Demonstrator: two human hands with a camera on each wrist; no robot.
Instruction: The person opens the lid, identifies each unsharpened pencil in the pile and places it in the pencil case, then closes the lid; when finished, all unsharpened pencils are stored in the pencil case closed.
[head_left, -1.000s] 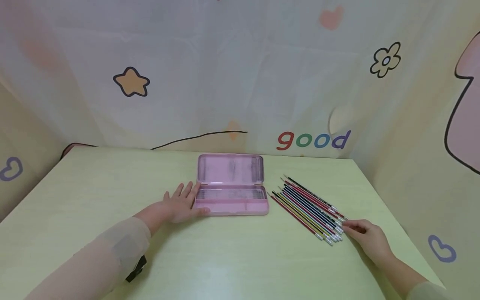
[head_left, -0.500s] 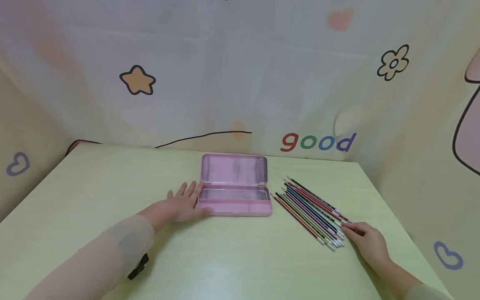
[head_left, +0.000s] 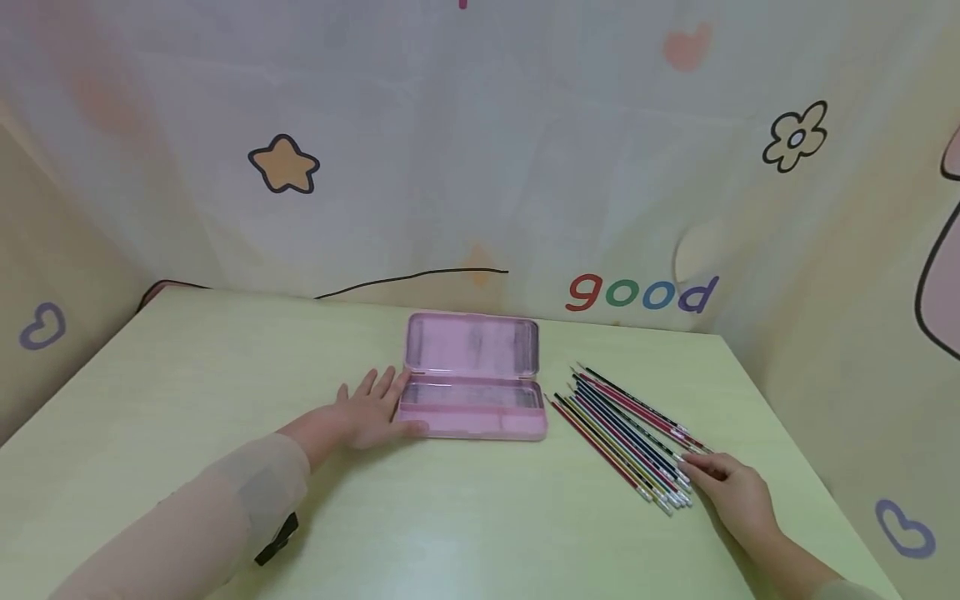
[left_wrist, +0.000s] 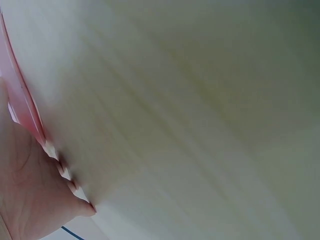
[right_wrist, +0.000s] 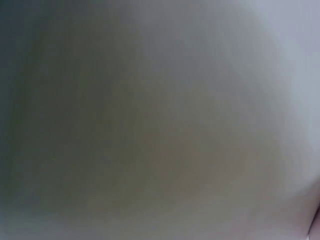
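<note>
A pink pencil case (head_left: 471,423) lies open on the table, its lid (head_left: 472,343) laid back toward the wall. My left hand (head_left: 369,417) rests flat at its left side, fingers spread, thumb over the front left corner; the left wrist view shows the same hand beside the pink edge. To the right of the case, several pencils (head_left: 622,446) lie fanned out, tips toward the back and white-ended erasers toward me. At their eraser ends, my right hand (head_left: 735,492) pinches one dark patterned pencil (head_left: 654,437) between thumb and forefinger.
The pale yellow table (head_left: 450,517) meets a printed cloth backdrop (head_left: 480,167) at the back and sides. A few red and black pencils (head_left: 637,407) lie slightly apart from the main bunch. The right wrist view is mostly blurred.
The right hand has shifted slightly left among the eraser ends, and a gap has opened between the upper red and black pencils and the rest. The left hand stays at the case.
</note>
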